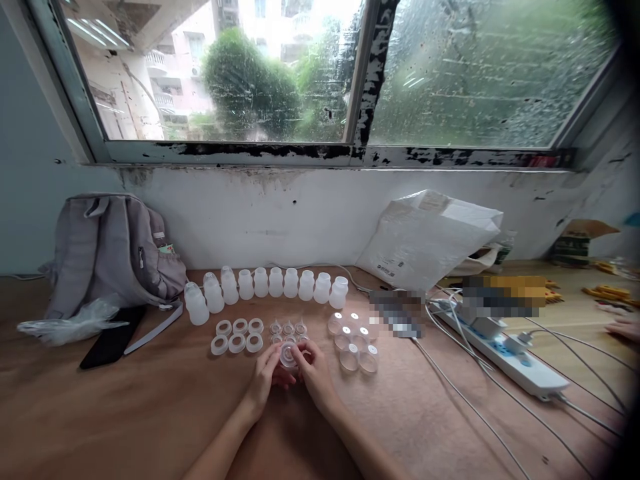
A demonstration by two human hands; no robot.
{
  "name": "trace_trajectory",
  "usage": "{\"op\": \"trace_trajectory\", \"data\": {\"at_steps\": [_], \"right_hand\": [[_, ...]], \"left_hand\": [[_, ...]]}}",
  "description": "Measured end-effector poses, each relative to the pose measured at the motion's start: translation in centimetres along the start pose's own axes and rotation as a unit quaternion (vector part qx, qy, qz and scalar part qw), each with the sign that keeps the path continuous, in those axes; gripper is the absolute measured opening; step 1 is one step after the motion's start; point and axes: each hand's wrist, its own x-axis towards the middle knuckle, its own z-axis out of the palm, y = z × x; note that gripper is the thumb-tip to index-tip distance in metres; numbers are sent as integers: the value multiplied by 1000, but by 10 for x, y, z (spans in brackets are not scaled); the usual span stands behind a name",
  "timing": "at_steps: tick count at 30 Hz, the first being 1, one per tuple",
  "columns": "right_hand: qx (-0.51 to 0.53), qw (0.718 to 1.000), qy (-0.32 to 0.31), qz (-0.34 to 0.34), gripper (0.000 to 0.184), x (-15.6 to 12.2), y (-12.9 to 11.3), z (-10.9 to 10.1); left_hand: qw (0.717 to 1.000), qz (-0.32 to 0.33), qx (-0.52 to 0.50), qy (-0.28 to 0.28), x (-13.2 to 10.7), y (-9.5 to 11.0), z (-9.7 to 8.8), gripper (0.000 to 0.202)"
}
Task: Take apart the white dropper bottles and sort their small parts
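Between my two hands is a small round translucent bottle collar (288, 355), with what looks like a nipple seated inside it. My left hand (265, 380) grips its left edge, and the fingers of my right hand (316, 379) close on its right side. Just beyond my hands lie several clear silicone nipples (288, 327), partly covered by my fingers. To their left, several white collar rings (237, 343) sit in two rows. Several clear domed caps (349, 360) are grouped to the right. A curved line of frosted baby bottles (276, 283) stands upright behind everything.
A grey backpack (107, 253), a clear plastic bag (75, 321) and a black flat object (113, 338) occupy the left. On the right are a white bag (430, 233), a power strip (530, 377) with trailing cables, and another person's hand (625, 328) at the edge.
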Motion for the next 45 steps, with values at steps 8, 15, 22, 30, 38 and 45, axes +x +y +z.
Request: {"op": "trace_trajectory", "data": {"at_steps": [8,15,22,30,38,45], "right_hand": [[18,998,-57,22,28,-2,-5,3],[25,997,-65,20,26,-4,-4,5],[13,998,-59,12,25,-4,-3,6],[30,996,-86,-11,17,-4,-4,6],[43,995,-89,-15,15,-2,-1,7],[49,995,-83,-10,15,0,1,6]], "left_hand": [[980,100,159,63,1,-6,-1,34],[961,141,224,79,-5,-1,0,26],[955,150,244,77,-4,-1,0,24],[936,176,289,101,-3,-1,-4,27],[948,165,271,38,-2,0,-6,32],[931,171,320,51,-1,0,-8,37]]}}
